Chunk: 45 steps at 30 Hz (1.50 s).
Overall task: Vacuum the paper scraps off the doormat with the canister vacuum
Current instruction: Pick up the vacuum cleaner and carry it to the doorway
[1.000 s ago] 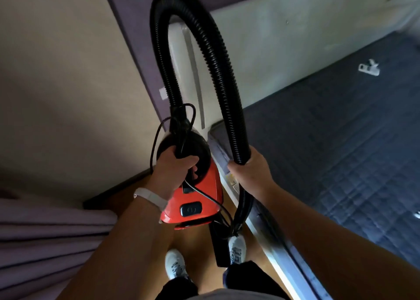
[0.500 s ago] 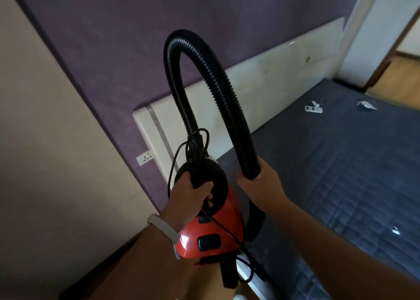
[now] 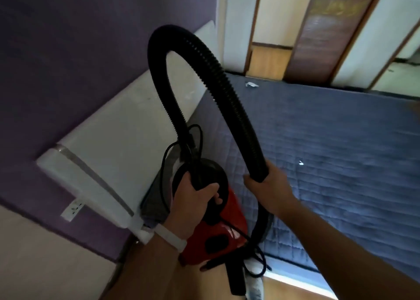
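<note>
I carry a red canister vacuum (image 3: 218,238) off the floor. My left hand (image 3: 193,204) grips its black top handle, a white band on that wrist. A black ribbed hose (image 3: 204,56) arches up from the canister and comes down to my right hand (image 3: 266,186), which grips it near its lower end. A thin black cord (image 3: 166,163) loops beside the handle. White paper scraps (image 3: 251,84) lie on a dark blue quilted surface (image 3: 341,151) to the right, with a smaller scrap (image 3: 300,162) nearer me. No doormat can be made out.
A white headboard panel (image 3: 113,151) leans along the purple wall (image 3: 91,49) on the left, with a wall socket (image 3: 72,209) below it. Sliding door panels (image 3: 329,26) stand at the far end. Wooden floor (image 3: 284,290) shows at the bottom.
The view has swung up and to the right, from my feet and the floor to the far doors. Both hands keep their hold on the handle and the hose.
</note>
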### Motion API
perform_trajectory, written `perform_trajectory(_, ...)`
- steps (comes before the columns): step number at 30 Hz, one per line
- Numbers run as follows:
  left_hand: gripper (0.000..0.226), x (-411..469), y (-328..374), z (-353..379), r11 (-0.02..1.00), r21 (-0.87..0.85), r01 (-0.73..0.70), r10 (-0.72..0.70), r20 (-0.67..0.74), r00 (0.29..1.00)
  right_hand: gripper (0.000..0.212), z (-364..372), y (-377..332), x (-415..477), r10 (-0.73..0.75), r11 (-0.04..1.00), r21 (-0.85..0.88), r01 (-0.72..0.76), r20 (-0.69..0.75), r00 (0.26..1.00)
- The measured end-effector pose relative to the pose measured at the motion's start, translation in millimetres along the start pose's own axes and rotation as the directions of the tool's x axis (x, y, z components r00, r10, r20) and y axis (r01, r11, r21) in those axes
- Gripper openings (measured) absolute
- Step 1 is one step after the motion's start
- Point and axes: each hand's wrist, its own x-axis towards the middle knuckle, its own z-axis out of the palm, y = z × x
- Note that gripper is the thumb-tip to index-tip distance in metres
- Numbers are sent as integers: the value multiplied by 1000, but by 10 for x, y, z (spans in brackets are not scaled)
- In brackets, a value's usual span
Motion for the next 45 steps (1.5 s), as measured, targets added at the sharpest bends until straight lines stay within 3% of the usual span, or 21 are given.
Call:
perform_trajectory(6, 13, -124, 49, 468, 997, 70, 11, -27, 237, 971, 26, -520, 211, -478, 152, 988, 24, -150, -222, 963)
perform_trajectory(12, 11, -323, 48, 1189, 985, 167, -48, -16, 365, 931, 26, -1178, 571, -917, 235, 972, 83, -221, -391, 890)
perform_trajectory(22, 11, -1109, -154, 3134, 961, 258, -103, -55, 540, 840, 28, -2862, 1437, -2030, 293, 955, 152, -254, -603, 742)
perform_trajectory(30, 12, -2071, -441, 4895, 956, 282, -84, -152, 717, 680, 27, -4197, 2367, -3101, 353, 931, 202, -303, -708, 611)
perform_trajectory(39, 9, -2924, -668, 6418, 951, 308, -43, -250, 840, 481, 21, -5243, 3034, -3982, 421, 883, 262, -389, -807, 414)
perform_trajectory(45, 9, -3119, -944, 7357, 936, 339, -92, -289, 892, 349, 18, -5796, 3514, -4214, 460, 825, 328, -460, -863, 208)
